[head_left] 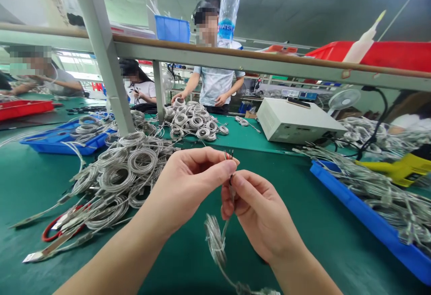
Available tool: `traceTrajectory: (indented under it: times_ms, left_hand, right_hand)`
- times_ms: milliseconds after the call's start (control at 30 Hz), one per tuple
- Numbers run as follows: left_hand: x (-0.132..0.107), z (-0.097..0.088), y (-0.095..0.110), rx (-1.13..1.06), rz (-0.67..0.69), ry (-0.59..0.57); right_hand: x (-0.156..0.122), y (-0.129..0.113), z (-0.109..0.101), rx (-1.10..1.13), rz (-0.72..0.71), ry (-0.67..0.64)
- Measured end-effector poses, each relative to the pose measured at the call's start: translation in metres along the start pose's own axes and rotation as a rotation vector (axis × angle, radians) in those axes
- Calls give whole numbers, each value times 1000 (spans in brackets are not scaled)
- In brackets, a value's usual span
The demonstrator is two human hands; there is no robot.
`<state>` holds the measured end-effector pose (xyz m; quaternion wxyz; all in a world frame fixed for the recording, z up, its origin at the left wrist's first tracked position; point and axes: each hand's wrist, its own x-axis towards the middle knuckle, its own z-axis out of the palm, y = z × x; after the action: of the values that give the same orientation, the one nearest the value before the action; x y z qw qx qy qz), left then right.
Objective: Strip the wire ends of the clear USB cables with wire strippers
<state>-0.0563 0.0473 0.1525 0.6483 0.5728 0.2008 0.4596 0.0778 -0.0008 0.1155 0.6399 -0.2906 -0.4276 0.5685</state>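
Both hands meet over the green bench, working on the end of one coiled grey cable (216, 241). Between thumb and forefinger, my left hand (198, 171) pinches the cable's thin wires, whose dark and red tips stick up past the thumb. Just below and to the right, my right hand (257, 205) grips the cable near where those wires come out. From there the bundled coil hangs under the fingers, with its other end low at the picture's bottom edge. Left of my left hand lies a large heap of coiled grey cables (134, 165).
A blue tray (367, 216) of cables flanks the right side, near a yellow tool (400, 169). Behind stands a white boxy device (296, 120). A shelf (269, 59) crosses above, bearing a water bottle (229, 12). Across the bench, a person stands by another cable pile (195, 120).
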Motion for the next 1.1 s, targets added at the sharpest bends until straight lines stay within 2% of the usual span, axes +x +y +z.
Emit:
traceTrajectory:
  times_ms: [167, 333, 567, 967, 1100]
  left_hand:
    - [0, -3, -4, 35, -6, 22]
    - [3, -5, -4, 81, 9, 6]
    - [8, -8, -7, 129, -48, -16]
    - [10, -14, -8, 139, -113, -165]
    - [9, -13, -9, 116, -77, -176]
  right_hand:
    - [-1, 1, 0, 56, 55, 49]
    - [-1, 1, -3, 2, 90, 95]
    - [-2, 3, -5, -162, -14, 196]
    - [-3, -5, -8, -125, 105, 66]
    - [-1, -5, -8, -99, 118, 78]
